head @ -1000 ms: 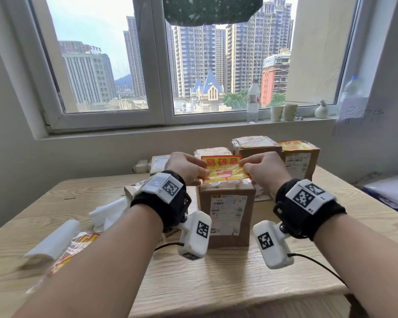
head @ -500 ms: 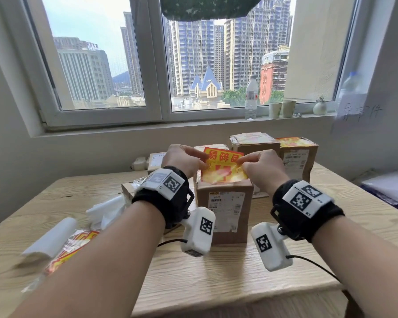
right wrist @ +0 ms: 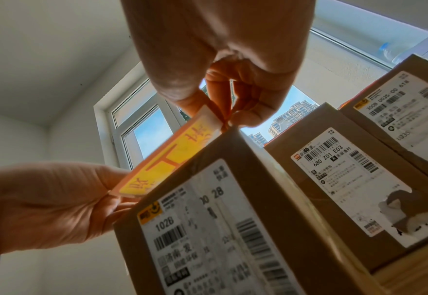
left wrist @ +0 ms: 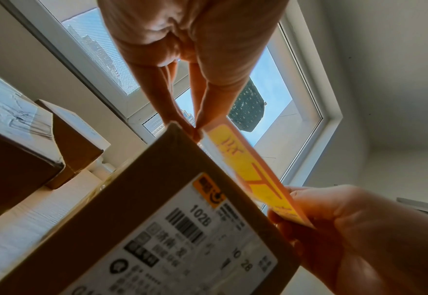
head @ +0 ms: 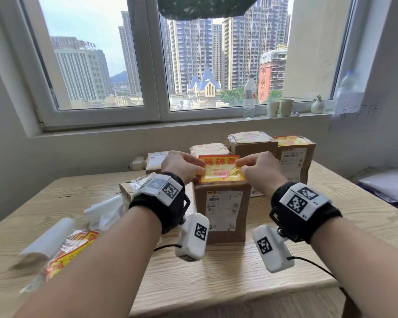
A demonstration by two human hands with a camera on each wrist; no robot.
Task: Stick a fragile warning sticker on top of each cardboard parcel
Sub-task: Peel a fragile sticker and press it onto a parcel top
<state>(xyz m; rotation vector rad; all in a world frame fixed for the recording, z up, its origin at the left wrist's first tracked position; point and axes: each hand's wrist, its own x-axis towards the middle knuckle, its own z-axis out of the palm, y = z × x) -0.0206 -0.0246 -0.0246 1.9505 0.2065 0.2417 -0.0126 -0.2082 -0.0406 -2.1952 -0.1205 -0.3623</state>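
A yellow and red fragile sticker (head: 220, 168) is stretched between both hands just above the top of the front cardboard parcel (head: 221, 210). My left hand (head: 201, 169) pinches its left edge and my right hand (head: 241, 166) pinches its right edge. From the left wrist, the sticker (left wrist: 253, 173) slants over the parcel's top edge (left wrist: 157, 219), its near edge close to the box. From the right wrist, the sticker (right wrist: 167, 159) runs from my right hand's pinch (right wrist: 223, 117) to the left hand (right wrist: 56, 199). Whether it touches the parcel top is hidden.
Three taller parcels (head: 253, 145) with stickers on top stand behind and to the right. Smaller boxes (head: 129, 189) lie at the left. A pack of stickers (head: 71, 249) and white backing paper (head: 48, 239) lie near the wooden table's front left. A bottle (head: 249, 97) stands on the sill.
Both hands still pinch the sticker over the front parcel. It tipped up slightly half a second ago and now lies a little flatter, otherwise barely shifted.
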